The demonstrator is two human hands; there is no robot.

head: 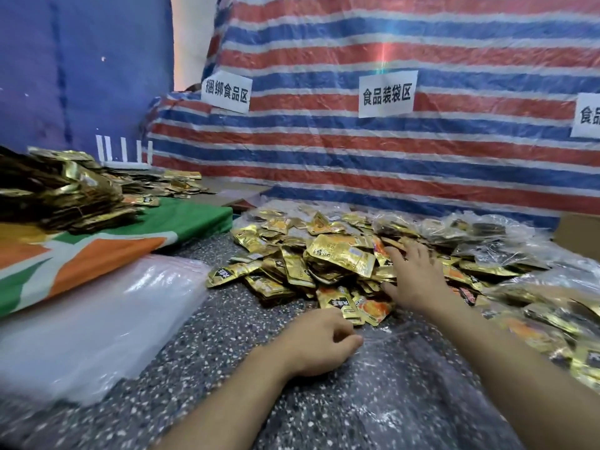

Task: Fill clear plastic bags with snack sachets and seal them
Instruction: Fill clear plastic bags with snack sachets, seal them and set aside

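Two hands in view, both bare. Left hand lies low on the speckled surface, fingers curled together, and it appears to pinch the near-left edge of a clear bag. The bag lies flat on the surface, in front of the sachet pile and just touching its near edge; whether its mouth is open cannot be told. Right hand reaches further forward, palm down, fingers spread apart and resting on top of the pile, clamped on nothing. The pile is loose gold sachets, some with orange print, heaped mid-surface. Behind and right of the pile: filled bags, contents dark and gold, more of them along the right edge. Left of the hands: a stack of empty bags, partly tucked under a green, orange and white cloth. A second gold heap sits on that cloth. Backdrop: a red, white and blue striped tarp bearing white paper labels. A cardboard box shows at far right.
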